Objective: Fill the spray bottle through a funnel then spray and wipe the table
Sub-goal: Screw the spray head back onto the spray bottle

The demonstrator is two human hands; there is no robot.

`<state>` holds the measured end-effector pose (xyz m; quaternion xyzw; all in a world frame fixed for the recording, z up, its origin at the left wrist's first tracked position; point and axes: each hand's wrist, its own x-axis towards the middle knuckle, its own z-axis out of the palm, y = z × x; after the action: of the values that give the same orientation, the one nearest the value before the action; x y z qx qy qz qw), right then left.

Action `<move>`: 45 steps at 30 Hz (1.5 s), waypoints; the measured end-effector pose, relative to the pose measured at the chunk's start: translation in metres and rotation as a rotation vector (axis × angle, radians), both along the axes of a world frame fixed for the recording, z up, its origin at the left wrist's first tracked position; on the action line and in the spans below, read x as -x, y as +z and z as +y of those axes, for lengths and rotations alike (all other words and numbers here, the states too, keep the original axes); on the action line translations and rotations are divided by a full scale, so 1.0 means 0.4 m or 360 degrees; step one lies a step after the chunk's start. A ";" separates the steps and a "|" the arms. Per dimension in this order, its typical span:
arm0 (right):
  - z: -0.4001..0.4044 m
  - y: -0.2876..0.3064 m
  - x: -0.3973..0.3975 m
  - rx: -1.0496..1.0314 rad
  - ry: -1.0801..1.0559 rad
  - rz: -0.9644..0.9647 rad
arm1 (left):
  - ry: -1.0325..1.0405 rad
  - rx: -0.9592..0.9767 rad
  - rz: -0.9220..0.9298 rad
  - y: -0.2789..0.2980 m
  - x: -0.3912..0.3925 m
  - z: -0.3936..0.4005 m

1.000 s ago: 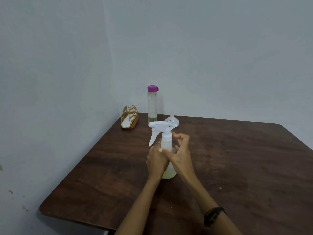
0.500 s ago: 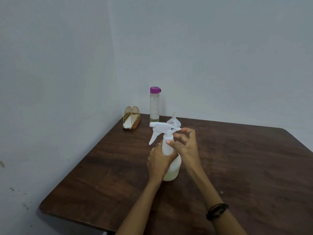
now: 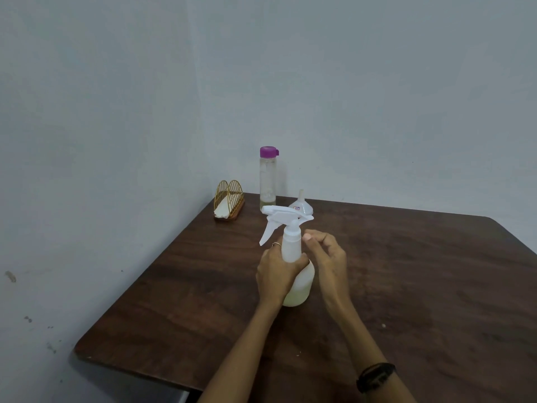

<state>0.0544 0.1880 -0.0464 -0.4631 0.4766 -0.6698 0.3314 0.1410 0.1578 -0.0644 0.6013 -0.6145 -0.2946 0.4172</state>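
The dark wooden table (image 3: 406, 286) fills the lower view, pushed into a corner of plain grey walls (image 3: 348, 82); its brown grain is bare around and to the right of the hands, with a few pale specks nearer the person.

Standing on it between the two hands is the white spray bottle (image 3: 299, 283), upright, with a little pale liquid showing at its base. The left hand (image 3: 276, 274) wraps its fingers round the bottle's shoulder and lower neck, probably to keep it from turning or tipping. The right hand (image 3: 328, 257) has curled fingers, its fingertips (image 3: 306, 236) at the collar just under the trigger head (image 3: 286, 218), which sits on the neck pointing away to the left; whether they actually pinch the collar I cannot tell. That pairing suggests the head is being screwed tight, so filling looks done and spraying not yet begun.

Beyond the hands, near the wall, stands a tall clear bottle with a purple cap (image 3: 268, 178), nearly empty. Just behind the trigger head rests the clear funnel (image 3: 302, 206), mouth down with its spout up, set aside. Farther left of the hands, a gold wire napkin holder (image 3: 229, 203) keeps white napkins handy for wiping.
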 end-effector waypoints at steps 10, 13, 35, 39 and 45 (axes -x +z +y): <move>-0.049 0.039 -0.012 -0.0143 0.0249 0.0148 | 0.0003 0.0037 -0.0006 0.006 0.001 0.008; -0.044 0.034 -0.043 -0.0092 -0.0021 0.0190 | 0.0029 0.0060 -0.0027 0.007 0.004 0.010; -0.033 0.025 -0.082 0.0000 -0.0249 0.0342 | 0.0231 0.0164 0.0082 -0.003 0.027 0.024; -0.020 0.019 -0.108 0.0033 -0.0429 0.0375 | 0.0336 0.0138 -0.0002 -0.002 0.034 0.023; -0.009 0.024 -0.074 0.0081 -0.0278 0.0492 | 0.0081 0.0163 0.0029 -0.012 0.010 0.033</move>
<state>0.0842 0.1843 -0.0370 -0.5255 0.5432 -0.6288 0.1828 0.1372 0.1711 -0.0690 0.5919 -0.6096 -0.2574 0.4603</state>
